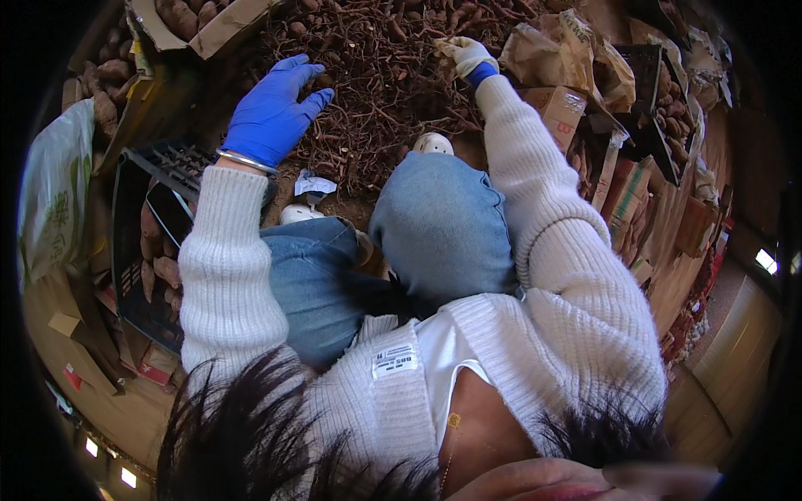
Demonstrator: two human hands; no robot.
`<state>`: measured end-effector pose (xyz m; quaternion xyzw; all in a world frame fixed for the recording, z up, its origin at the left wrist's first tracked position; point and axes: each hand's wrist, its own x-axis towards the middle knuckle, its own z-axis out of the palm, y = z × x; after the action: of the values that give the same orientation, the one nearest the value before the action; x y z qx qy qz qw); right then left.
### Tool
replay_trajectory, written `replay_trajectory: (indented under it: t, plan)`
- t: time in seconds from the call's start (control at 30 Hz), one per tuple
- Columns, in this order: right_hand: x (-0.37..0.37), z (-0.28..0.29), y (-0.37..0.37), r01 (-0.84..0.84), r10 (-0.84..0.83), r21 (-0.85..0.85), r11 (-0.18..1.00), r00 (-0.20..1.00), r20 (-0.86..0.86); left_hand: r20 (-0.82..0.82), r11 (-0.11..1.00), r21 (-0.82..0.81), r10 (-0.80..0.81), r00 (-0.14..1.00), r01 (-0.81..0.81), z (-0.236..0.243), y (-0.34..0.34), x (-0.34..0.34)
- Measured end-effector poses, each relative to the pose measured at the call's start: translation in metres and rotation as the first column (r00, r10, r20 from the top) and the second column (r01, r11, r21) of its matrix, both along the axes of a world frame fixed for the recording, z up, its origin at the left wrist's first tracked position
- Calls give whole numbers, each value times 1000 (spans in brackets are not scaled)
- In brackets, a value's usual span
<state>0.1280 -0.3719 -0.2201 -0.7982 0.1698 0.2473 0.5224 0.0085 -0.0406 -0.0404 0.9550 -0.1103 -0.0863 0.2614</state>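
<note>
A large heap of thin, reddish-brown sweet potato roots (pixel 376 108) lies in front of my knees, with thicker sweet potatoes among them. My left hand (pixel 271 110), in a blue glove, is over the heap's left edge. Its thumb stands apart from the stretched fingers, and I see nothing held. At the far right side of the heap is my right hand (pixel 469 57), in a pale, soiled glove with blue showing at the wrist. Its fingers are drawn together, pointing left at the roots; whatever is between the fingertips is too small to make out.
A black plastic crate (pixel 125 250) with sweet potatoes and a phone stands left. Cardboard boxes (pixel 225 33) of sweet potatoes are at far left. To the right are crumpled brown bags (pixel 543 54), a carton (pixel 560 113) and another dark crate (pixel 647 67). My shoes touch the heap's near edge.
</note>
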Motion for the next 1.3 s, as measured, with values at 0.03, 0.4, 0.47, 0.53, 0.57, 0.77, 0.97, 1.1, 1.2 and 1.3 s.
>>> replay_trajectory:
  t: [0.03,0.4,0.47,0.53,0.57,0.77,0.97,1.1,1.2,1.3]
  plan:
    - [-2,25,11,-27,38,164,986,997,-64,8,1000,-7,4,1000,-4,-1,0,0]
    - [-52,168,111,-616,605,84,783,787,121,-170,921,-306,196,966,-240,-5,-22,21]
    - [-61,188,122,-674,681,-114,729,702,208,-168,912,-307,230,959,-273,-7,-21,22]
    - [-65,200,127,-680,730,-265,684,630,267,-169,886,-379,218,961,-267,-8,-19,23]
    - [-65,193,127,-638,687,-259,726,656,312,-273,819,-467,224,935,-333,-8,-19,23]
    - [-69,185,119,-585,466,183,790,768,439,-643,333,-711,48,765,-619,18,-17,17]
    - [-62,188,123,-504,361,475,721,859,364,-669,231,-711,68,740,-664,34,-15,10]
    - [-48,178,119,-389,261,612,689,921,291,-483,594,-602,262,835,-534,17,-6,16]
    - [-47,172,115,-305,222,698,648,952,210,-490,579,-677,108,865,-456,8,-10,17]
    - [-47,171,114,-317,226,679,662,948,222,-500,602,-672,62,864,-432,23,-19,10]
